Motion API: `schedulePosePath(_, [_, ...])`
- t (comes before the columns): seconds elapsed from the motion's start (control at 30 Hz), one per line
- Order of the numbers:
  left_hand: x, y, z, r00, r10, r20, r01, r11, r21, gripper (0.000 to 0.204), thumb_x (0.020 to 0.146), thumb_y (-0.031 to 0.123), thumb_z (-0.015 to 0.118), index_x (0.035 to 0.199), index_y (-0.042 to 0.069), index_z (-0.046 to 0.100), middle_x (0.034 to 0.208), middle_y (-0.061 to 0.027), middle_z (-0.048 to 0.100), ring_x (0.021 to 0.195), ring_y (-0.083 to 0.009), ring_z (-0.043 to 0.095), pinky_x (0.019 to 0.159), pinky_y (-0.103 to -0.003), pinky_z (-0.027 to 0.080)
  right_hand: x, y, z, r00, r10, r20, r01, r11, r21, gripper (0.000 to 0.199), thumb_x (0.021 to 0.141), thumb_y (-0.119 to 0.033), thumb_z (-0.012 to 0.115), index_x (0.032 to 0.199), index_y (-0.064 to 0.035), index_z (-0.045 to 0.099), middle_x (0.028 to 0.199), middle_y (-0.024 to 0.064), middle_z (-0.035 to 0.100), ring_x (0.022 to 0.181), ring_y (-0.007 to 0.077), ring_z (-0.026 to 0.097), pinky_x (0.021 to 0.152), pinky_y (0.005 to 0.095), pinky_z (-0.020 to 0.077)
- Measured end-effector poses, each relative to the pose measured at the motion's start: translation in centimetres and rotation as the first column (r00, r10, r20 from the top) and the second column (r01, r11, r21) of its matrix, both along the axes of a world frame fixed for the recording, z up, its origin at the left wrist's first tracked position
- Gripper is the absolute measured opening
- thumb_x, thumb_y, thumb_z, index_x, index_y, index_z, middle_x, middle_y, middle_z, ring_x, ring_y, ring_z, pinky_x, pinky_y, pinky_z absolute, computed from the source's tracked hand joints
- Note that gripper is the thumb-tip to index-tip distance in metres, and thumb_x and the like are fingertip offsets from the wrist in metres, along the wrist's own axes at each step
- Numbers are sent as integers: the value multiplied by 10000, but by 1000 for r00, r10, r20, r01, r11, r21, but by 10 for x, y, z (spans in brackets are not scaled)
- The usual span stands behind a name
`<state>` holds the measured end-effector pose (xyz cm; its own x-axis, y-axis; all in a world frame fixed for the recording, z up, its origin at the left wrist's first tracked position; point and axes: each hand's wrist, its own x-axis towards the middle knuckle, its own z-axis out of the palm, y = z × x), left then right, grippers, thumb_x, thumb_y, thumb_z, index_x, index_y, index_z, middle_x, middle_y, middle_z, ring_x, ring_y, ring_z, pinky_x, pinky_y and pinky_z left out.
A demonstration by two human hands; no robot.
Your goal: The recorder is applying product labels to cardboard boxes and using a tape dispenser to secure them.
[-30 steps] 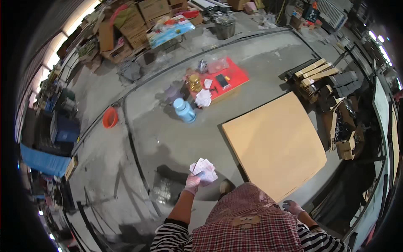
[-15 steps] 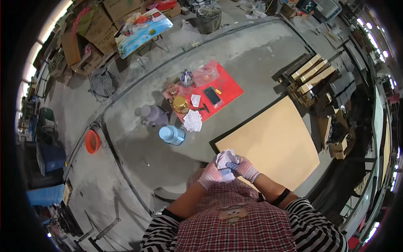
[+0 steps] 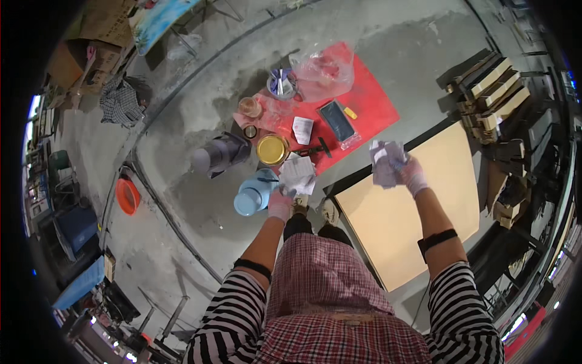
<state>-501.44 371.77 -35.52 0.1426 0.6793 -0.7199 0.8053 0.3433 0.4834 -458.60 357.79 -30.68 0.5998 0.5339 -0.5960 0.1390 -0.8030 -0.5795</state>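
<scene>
My right hand (image 3: 414, 175), gloved, holds a crumpled pale cloth (image 3: 385, 161) up above the near edge of a tan board (image 3: 424, 212). My left hand (image 3: 280, 205), also gloved, reaches down to a white crumpled rag (image 3: 297, 175) lying on the concrete floor by a light-blue jug (image 3: 254, 193). Whether the fingers grip the rag I cannot tell. Just beyond lie a yellow-lidded tin (image 3: 272, 150) and a red mat (image 3: 339, 109) with small tools and a clear plastic bag (image 3: 321, 73).
A dark grey container (image 3: 218, 155) lies on its side left of the tin. An orange bucket (image 3: 128, 196) stands far left. Stacked wooden pieces (image 3: 494, 91) sit at the right beyond the board. Cardboard boxes (image 3: 91, 36) and a checked cloth (image 3: 121, 100) are at the upper left.
My hands were together on the cloth half a second ago. Now they are apart: the right keeps the cloth over the board, the left has dropped to the rag by the blue jug.
</scene>
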Motion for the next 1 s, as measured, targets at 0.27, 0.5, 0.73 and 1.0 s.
schedulePosePath(0.27, [14, 43, -86, 880, -133, -455, 68, 985, -156, 611, 690, 401, 760, 1147, 24, 611, 1132, -222, 625, 1087, -378, 577, 932, -411, 468, 5, 145, -101, 973, -187, -133, 188, 982, -7, 553, 796, -252, 739, 1249, -31, 510, 1024, 113, 671, 874, 214, 643, 781, 346, 509])
schedulePosePath(0.5, [12, 19, -107, 876, 142, -461, 98, 883, 459, 501, 706, 255, 733, 1116, 1, 598, 1014, -229, 660, 989, -369, 624, 853, -428, 509, -16, 148, -139, 960, -76, 268, 89, 995, -38, 689, 769, -227, 764, 1328, -12, 423, 1217, 189, 581, 1066, 279, 599, 895, 371, 472])
schedulePosePath(0.73, [36, 33, -82, 794, -140, -592, 121, 990, -72, 426, 691, 234, 718, 1062, 37, 645, 1001, -223, 668, 975, -368, 639, 862, -417, 513, -53, 80, -94, 937, -339, 86, 296, 898, 325, 658, 853, -201, 681, 1387, 9, 358, 1278, 178, 506, 1037, 229, 567, 903, 324, 458])
schedulePosePath(1.0, [36, 40, -83, 827, -170, -536, 208, 978, 11, 350, 725, 228, 698, 1020, 41, 668, 993, -225, 666, 969, -363, 642, 845, -417, 517, -149, -3, -73, 945, -260, -197, 292, 944, 156, 574, 903, -125, 629, 1395, -47, 345, 1227, 161, 535, 989, 198, 566, 853, 300, 474])
